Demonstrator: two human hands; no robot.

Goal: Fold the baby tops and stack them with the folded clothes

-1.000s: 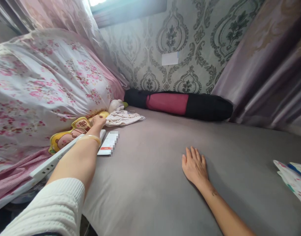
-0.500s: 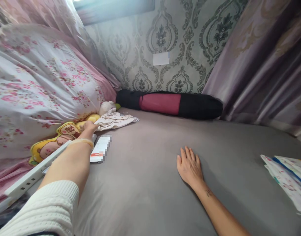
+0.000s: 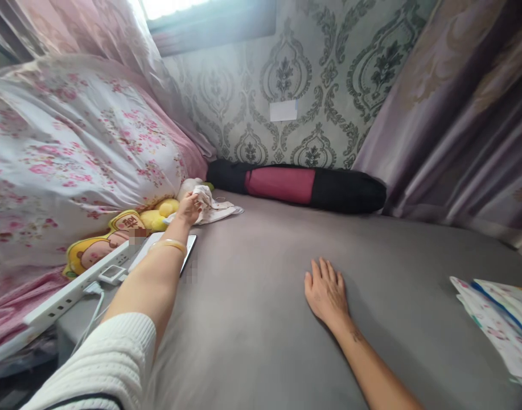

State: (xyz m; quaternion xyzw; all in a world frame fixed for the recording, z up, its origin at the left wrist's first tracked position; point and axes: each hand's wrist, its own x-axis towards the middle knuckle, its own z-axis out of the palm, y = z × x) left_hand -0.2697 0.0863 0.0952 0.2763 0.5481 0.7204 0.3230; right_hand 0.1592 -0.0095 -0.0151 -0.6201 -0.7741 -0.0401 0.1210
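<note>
Left hand [image 3: 189,208]: shifted toward three o'clock since the earlier frame, from beside the yellow plush [image 3: 160,215] onto the cloth [image 3: 220,213], fingertips pinching its bunched end.
Cloth: off-white, creased, gathered and raised at the fingers, flatter toward three o'clock; it lies at nine o'clock from the view's centre, on the grey sheet [image 3: 252,319].
Right hand [image 3: 327,290]: between four and five o'clock, palm down on the sheet, fingers slightly spread.
Black-and-red bolster [image 3: 280,185]: near the cloth, toward two o'clock from it.

The head camera looks forward and down over grey sheeting [image 3: 252,307], apparently close.
</note>
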